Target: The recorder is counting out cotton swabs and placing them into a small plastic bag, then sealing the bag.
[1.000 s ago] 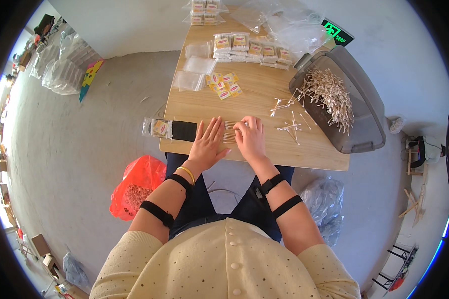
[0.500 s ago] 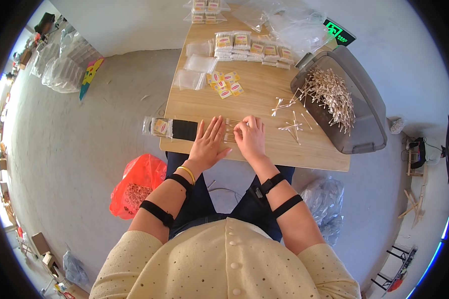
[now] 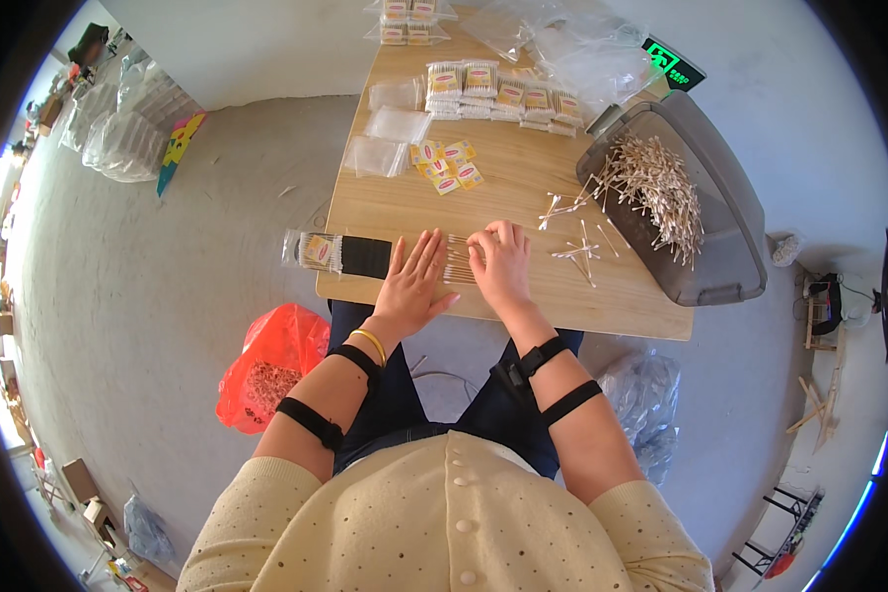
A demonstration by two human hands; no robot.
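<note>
Laid the left hand (image 3: pixel 409 288) flat, with straight fingers nearly side by side and the thumb spread out, at the left end of a row of cotton swabs (image 3: pixel 458 264). Had that row lying on the table (image 3: pixel 523 197) in the gap between the left fingers and the right hand (image 3: pixel 506 266), with slim sticks set parallel, pointing from one hand to the other. Bent the right fingers into a narrow pinch over the right ends of the row; could not tell the hold of the tips, on a swab or on nothing. Hid part of the row behind the hands. Had a black strip (image 3: pixel 365 258) just left of the left fingers, and past it a clear packet of swabs (image 3: pixel 318 252), jutting over the table edge. Had loose swabs (image 3: pixel 582 254) strewn to the right of the right fingers, in the way of a straight path to a tilted grey tub (image 3: pixel 735 197) with a heap of swabs (image 3: pixel 651 187) inside. Had small yellow cards (image 3: pixel 446 166) ahead of the left fingertips, with flat clear bags (image 3: pixel 395 125) beside them. Had filled packs (image 3: pixel 503 91) piled farther ahead of both hands, near crumpled clear plastic (image 3: pixel 602 69). Had a red bag (image 3: pixel 276 345) on the floor, well apart from the left fingers.
</note>
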